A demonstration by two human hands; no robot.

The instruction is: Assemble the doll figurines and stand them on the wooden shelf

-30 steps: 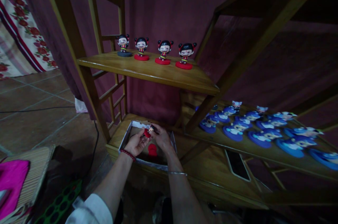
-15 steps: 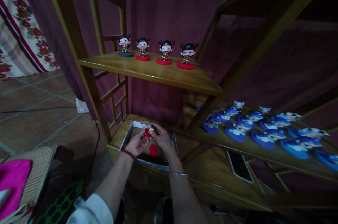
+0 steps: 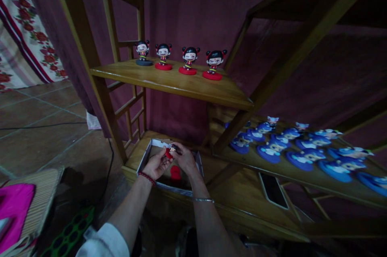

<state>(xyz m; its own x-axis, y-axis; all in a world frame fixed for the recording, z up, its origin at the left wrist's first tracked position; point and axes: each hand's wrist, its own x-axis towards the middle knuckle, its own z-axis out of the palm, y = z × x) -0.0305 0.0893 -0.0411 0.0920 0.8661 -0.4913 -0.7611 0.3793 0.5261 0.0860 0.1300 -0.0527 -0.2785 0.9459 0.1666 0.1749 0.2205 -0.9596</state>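
Over an open cardboard box (image 3: pixel 146 159), my two hands hold a small black-haired figurine (image 3: pixel 172 149) with a red round base (image 3: pixel 168 153). My left hand (image 3: pixel 155 165), a red bead bracelet at its wrist, is closed on the red base. The fingers of my right hand (image 3: pixel 185 159) pinch the figurine around its head; a thin bangle circles that wrist. Inside the box, below the hands, lie red round bases (image 3: pixel 175 172). Whether the held figurine and its base are joined cannot be made out.
Similar figurines (image 3: pixel 190 58) stand in a row on the upper wooden shelf (image 3: pixel 169 81). Several blue-based figurines (image 3: pixel 269 152) fill the shelf at right, with a phone (image 3: pixel 273 189) below them. A pink cloth (image 3: pixel 16 212) lies on a woven seat (image 3: pixel 45 196) at left.
Hardly anything differs. Both hands stay over the box, holding the figurine and red base, with only a slight shift of the fingers and the view.
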